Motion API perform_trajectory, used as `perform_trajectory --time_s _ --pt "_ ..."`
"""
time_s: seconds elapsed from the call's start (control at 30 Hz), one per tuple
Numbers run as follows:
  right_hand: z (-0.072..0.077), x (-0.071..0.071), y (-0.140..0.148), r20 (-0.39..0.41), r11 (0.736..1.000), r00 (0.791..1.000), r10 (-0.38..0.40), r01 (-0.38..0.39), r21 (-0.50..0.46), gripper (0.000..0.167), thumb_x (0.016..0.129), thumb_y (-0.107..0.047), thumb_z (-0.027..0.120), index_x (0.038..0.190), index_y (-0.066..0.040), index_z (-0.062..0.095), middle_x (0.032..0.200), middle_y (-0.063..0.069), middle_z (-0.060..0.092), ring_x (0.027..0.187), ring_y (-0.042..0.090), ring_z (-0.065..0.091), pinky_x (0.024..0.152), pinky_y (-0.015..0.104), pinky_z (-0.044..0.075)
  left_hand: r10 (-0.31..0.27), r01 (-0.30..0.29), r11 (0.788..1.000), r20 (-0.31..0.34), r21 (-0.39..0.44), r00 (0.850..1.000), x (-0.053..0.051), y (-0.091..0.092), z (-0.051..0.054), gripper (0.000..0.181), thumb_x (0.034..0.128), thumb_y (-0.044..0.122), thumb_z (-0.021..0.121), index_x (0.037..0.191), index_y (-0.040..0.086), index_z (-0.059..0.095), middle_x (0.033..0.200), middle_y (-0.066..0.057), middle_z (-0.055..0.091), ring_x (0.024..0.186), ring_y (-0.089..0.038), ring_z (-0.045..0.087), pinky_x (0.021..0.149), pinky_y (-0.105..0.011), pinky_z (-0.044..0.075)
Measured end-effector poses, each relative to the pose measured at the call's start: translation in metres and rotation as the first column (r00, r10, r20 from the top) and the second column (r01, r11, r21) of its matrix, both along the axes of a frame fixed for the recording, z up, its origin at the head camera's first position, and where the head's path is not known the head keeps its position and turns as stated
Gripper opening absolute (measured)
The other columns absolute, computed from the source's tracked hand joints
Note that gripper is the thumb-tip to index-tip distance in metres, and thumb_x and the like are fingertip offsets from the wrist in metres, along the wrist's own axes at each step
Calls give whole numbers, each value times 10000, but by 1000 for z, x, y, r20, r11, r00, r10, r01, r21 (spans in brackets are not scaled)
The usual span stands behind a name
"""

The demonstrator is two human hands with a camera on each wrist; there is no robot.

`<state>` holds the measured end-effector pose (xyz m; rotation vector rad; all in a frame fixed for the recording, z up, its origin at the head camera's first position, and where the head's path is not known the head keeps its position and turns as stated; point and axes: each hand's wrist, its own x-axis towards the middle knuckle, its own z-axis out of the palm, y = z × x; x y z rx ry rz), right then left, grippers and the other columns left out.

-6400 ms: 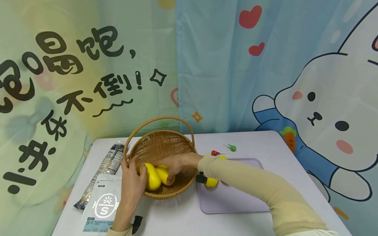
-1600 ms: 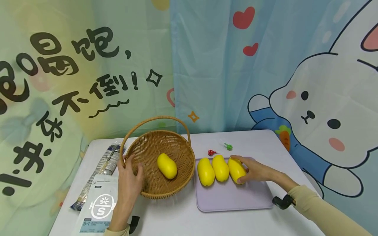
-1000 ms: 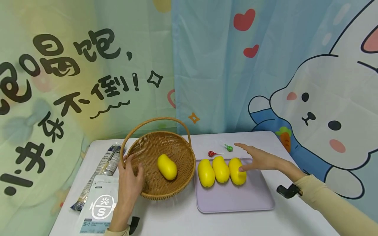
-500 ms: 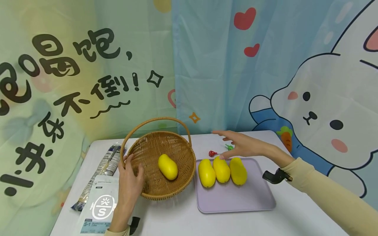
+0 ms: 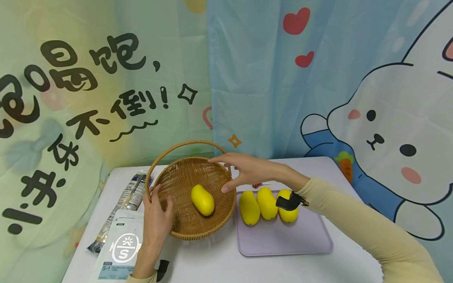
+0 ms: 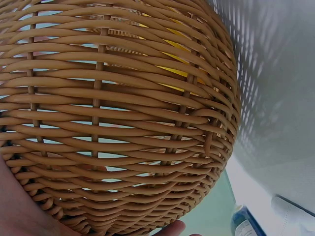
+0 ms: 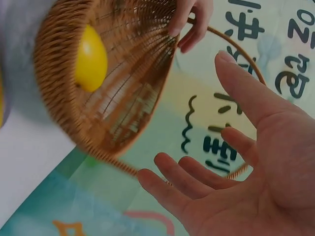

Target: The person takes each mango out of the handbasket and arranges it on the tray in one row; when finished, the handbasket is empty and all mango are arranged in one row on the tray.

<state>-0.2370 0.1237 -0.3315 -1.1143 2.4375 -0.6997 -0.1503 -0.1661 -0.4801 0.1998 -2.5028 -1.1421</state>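
A tilted wicker basket [image 5: 177, 177] with an arched handle holds one yellow mango-like fruit [image 5: 203, 200]. My left hand [image 5: 157, 220] grips the basket's left rim, its thumb inside; the left wrist view is filled by the woven outer wall [image 6: 123, 98]. Over the right rim hovers my right hand [image 5: 245, 169], fingers spread and holding nothing. The right wrist view shows its bare palm [image 7: 285, 162], apart from the fruit [image 7: 91, 59]. Three more yellow fruits [image 5: 249, 208] lie in a row on a lilac tray [image 5: 283, 241]; my right wrist strap partly covers the rightmost.
Left of the basket lie a long silvery packet [image 5: 129, 196] and a white pouch [image 5: 122, 243]. A red lollipop [image 5: 258, 185] sits behind the tray, partly under my right forearm. A printed curtain [image 5: 247, 78] hangs behind the white table [image 5: 201, 259].
My right hand took a fruit from the basket to the tray, let it go at the row's right end, and moved back left over the basket rim. The left hand stayed on the basket.
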Motion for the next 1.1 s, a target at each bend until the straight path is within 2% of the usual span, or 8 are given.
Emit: perform_trajectory --time_s 0.07,0.23,0.37,0.5,0.67,0.83,1.1 --pt "-2 -3 -14 -31 999 999 45 -45 10 834 878 -442 779 1577 -273 357 1552 -7 455 1323 199 500 1059 405 467 0 0 1000 -2 2 1000 0 0 0 517 1012 171 582 1481 3 447 1526 -309 328 1176 -502 575 935 -612 528" --pt "-13 -11 -44 -3 994 996 91 -91 55 833 895 -416 769 1586 -226 343 1619 18 377 1464 222 381 1154 442 407 1 -1 1000 -6 -2 1000 0 0 0 514 1015 174 575 1481 -1 445 1526 -313 323 1183 -500 575 945 -610 529" --pt "-26 -17 -63 16 989 994 110 -111 99 824 905 -385 764 1585 -191 342 1632 50 352 1503 247 325 1176 460 385 -5 5 1000 -14 -5 1000 0 0 -1 519 1011 169 578 1480 -10 444 1524 -323 323 1194 -508 570 950 -615 524" --pt "-38 -21 -77 28 981 992 123 -126 145 814 907 -369 766 1584 -200 345 1625 56 372 1515 272 304 1192 472 365 -4 3 1000 -29 -6 1000 -1 0 -1 520 1006 157 586 1476 -18 448 1515 -329 333 1201 -506 570 956 -607 526" --pt "-53 -24 -86 71 971 993 96 -109 212 828 900 -350 777 1589 -220 337 1626 86 360 1491 293 345 1187 485 367 -7 6 1000 -45 -10 999 -1 0 -1 512 1006 143 583 1471 -28 452 1507 -336 340 1159 -509 592 935 -595 539" --pt "-70 -27 -93 97 960 993 70 -93 263 852 883 -331 797 1588 -190 338 1592 105 415 1453 277 406 1179 460 385 -1 0 1000 -47 -12 999 -1 1 -1 513 1004 142 589 1469 -27 456 1496 -334 353 1131 -501 608 911 -584 552" --pt "-86 -26 -102 93 945 994 54 -81 318 857 872 -317 811 1585 -201 349 1565 122 451 1432 293 428 1158 477 409 4 -5 1000 -45 -13 999 -2 1 -1 520 999 144 601 1473 -15 456 1513 -322 345 1067 -486 636 856 -578 567"
